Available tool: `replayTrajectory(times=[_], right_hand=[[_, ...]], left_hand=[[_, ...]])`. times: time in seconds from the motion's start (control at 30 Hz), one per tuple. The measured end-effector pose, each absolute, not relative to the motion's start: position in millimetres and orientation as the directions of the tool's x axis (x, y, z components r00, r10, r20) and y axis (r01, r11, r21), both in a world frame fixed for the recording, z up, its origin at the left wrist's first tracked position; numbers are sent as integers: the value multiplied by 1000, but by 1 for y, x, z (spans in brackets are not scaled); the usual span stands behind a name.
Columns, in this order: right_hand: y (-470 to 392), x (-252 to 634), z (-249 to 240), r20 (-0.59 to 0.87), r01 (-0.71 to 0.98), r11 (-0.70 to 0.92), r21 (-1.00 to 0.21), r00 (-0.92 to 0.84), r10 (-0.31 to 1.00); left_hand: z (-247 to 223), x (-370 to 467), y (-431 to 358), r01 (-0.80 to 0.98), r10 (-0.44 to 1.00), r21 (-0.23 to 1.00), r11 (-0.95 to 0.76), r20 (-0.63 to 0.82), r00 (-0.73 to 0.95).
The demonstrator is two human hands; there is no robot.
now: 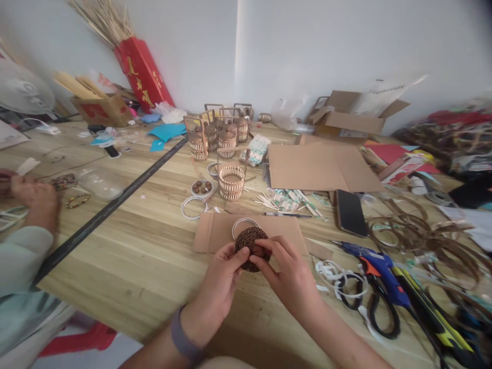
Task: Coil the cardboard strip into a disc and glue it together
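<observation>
Disc: a round, brown, patterned disc (246, 237) sits in both hands above the bench (161, 271), toward its front edge and over the near side of a cardboard piece (286, 231); whether it touches the cardboard cannot be told.
Left hand: the left hand (223, 274) grasps the disc by its left rim, thumb laid on the face, probably to keep it steady.
Right hand: the right hand (286, 271) pinches a small brown knob (258, 251) between thumb and fingertips against the face, likely because so small a piece needs a fine grip.
Facing: the disc's patterned face tilts up toward the wearer; being round, it shows no long axis, and the knob appears to stand out from that face.
Cardboard: it lies with its length along the front edge, perhaps to protect the wood; a white ring (245, 220) rests on it, just beyond the disc.
Basket: an unlidded basket (230, 190) stands upright beyond the cardboard, with lidded baskets (227, 141) grouped nearer the far edge.
Tools: a blue glue gun (380, 264) and scissors (397, 325) lie toward the front right corner, seemingly within easy reach of the right hand.
Neighbour: a co-worker's hand (36, 195) is at the left side, well apart.
</observation>
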State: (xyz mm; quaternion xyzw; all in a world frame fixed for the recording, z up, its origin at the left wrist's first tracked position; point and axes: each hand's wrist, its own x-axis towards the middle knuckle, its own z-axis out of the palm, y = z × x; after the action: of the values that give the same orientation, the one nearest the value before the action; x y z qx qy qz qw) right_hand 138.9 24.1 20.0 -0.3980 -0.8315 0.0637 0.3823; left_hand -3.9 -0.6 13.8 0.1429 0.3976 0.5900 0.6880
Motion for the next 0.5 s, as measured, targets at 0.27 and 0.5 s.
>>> replayTrajectory(times=[0.27,0.5], right_hand=[[57,128,38,546,601,708,-371,-475,690],[133,99,81,578,681,645,-347,-386,719]], left_hand=[[10,-19,17,-709,959,686,161,-280,-53],[-5,-29,29,-751,899,654,93,-379,-219]])
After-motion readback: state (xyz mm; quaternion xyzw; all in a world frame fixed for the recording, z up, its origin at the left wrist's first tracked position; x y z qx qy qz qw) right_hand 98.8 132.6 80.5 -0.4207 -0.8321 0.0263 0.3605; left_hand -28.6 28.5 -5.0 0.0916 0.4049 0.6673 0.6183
